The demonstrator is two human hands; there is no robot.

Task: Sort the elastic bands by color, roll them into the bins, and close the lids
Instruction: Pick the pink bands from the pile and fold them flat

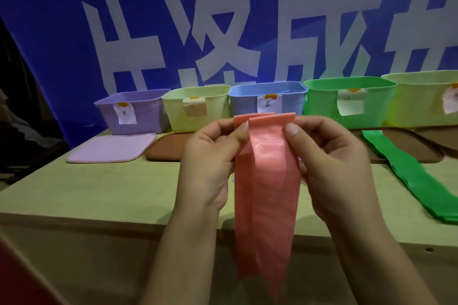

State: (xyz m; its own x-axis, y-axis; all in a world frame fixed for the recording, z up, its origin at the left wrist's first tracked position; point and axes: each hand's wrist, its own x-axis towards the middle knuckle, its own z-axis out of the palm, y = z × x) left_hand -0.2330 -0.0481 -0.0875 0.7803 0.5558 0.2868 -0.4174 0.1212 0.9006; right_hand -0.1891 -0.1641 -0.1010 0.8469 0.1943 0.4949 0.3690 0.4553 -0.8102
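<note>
Pink band (266, 181): pinched at top by my left hand (210, 156) and right hand (329, 158), unrolled. Green band (416, 176) on worktop (99, 193); bins (266, 101) open.

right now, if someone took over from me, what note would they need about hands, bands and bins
Both hands, left and right, pinch the top of the pink band, which hangs unrolled over the table edge.
Green band lies flat on the table at right.
Five bins stand open in a row: purple bin, pale yellow, blue bin, green, pale yellow.
Purple lid and the brown lids lie in front.
Done: no lid closed.
Left: roll and bin both bands, close all lids.
</note>
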